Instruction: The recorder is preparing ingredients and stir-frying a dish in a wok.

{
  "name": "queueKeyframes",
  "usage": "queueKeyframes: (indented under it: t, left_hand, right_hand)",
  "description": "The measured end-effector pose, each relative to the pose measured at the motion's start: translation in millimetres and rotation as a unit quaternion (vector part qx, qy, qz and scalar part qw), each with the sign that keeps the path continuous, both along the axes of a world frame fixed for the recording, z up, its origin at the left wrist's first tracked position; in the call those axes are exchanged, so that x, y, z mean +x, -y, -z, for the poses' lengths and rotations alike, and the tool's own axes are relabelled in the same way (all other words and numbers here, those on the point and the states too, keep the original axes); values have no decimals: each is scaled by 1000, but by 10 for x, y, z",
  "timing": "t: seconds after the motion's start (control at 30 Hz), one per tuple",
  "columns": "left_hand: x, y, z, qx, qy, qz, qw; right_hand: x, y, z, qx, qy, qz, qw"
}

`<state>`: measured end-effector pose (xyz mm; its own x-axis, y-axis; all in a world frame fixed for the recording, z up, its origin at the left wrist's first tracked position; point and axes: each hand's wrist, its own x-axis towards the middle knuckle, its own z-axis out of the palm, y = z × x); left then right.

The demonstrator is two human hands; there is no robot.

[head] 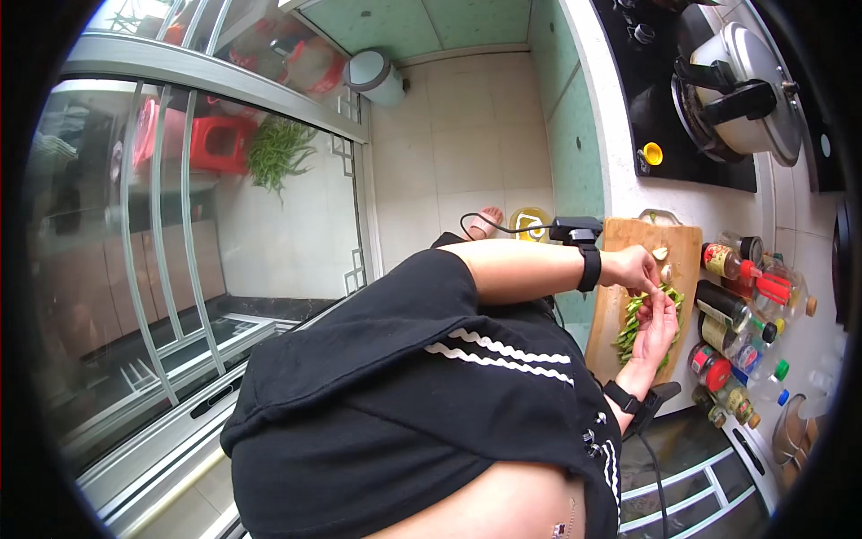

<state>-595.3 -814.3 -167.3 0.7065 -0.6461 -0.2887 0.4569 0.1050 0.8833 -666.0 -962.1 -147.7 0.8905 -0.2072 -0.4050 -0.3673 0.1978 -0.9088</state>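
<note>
My left hand (633, 269) and my right hand (654, 327) meet at the fingertips above a wooden cutting board (619, 246). Their fingers are pinched together, and whatever may lie between them is too small or hidden to make out. Under and beside my right hand spreads a heap of cut green vegetable pieces (630, 330), perhaps peppers, partly covered by the hand. Just beyond my left hand, a pale garlic clove (660, 253) lies on the board, with another clove (667, 272) close to the fingers. Both wrists wear black straps with devices.
Sauce bottles and jars (734, 316) crowd the counter along the board's far side. A pressure cooker (747, 94) sits on the black gas hob (656, 114), near a yellow cap (652, 153). Below the counter edge, a yellow round container (528, 224) stands on the floor by a slippered foot (486, 221).
</note>
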Motion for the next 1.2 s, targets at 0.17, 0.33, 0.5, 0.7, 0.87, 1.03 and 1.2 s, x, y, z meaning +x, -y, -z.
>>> queueKeyframes:
  t: [0.17,0.33,0.5,0.7,0.87,1.03,1.2]
  left_hand:
    - [1,-97,-41,24,23,23,999]
    - [-74,-97,-136,157,282,-20,946]
    - [-99,-64,-170,157,381,-36,910]
    - [-69,-27,-436,-76,-136,41,987]
    - [-11,-46,-262,58,58,112,990]
    - [0,-23,-283,41,-11,82,996]
    - [-1,12,-308,82,106,105,985]
  right_hand:
    - [-37,-47,-68,24,6,0,1000]
    - [-43,-133,-49,36,0,99,994]
    - [-90,-141,-89,106,-8,114,988]
    - [-99,-17,138,433,63,37,898]
    - [-76,-175,-209,70,61,87,992]
    - [-132,-201,-127,-70,125,106,984]
    - [-172,-278,-325,-396,89,61,912]
